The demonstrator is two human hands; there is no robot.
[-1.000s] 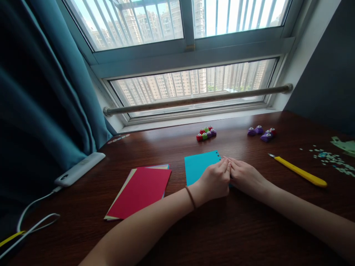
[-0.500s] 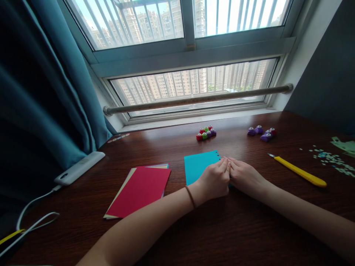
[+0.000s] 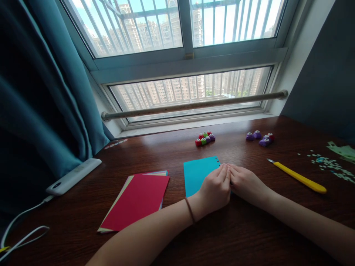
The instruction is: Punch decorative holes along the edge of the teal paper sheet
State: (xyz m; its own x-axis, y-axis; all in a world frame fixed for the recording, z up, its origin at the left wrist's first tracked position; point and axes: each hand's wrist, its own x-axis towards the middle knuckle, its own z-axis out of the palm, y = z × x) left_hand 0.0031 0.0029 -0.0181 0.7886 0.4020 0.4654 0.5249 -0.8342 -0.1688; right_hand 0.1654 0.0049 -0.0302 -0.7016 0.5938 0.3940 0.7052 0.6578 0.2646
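A sheet of blue paper (image 3: 198, 175) lies on the table with a few small holes punched along its right edge. My left hand (image 3: 216, 186) is closed over that edge, its fingers curled and covering part of the sheet. Pressed against it, my right hand (image 3: 245, 180) is closed too, fingertips meeting at the paper's edge. Whatever is between the fingers is hidden. Beyond the hands stand small craft punches (image 3: 205, 139) in red, green and purple, and further right a second group of purple and red punches (image 3: 265, 140).
Left of the blue sheet is a stack of coloured paper (image 3: 135, 201), red on top. A yellow-handled craft knife (image 3: 299, 177) lies to the right, near scattered paper bits (image 3: 330, 166) and green paper scraps (image 3: 342, 150). A white device (image 3: 74, 177) with a cable sits by the curtain.
The view has tilted up slightly, so things on the table sit lower in the picture. Both hands stay together at the blue paper's edge.
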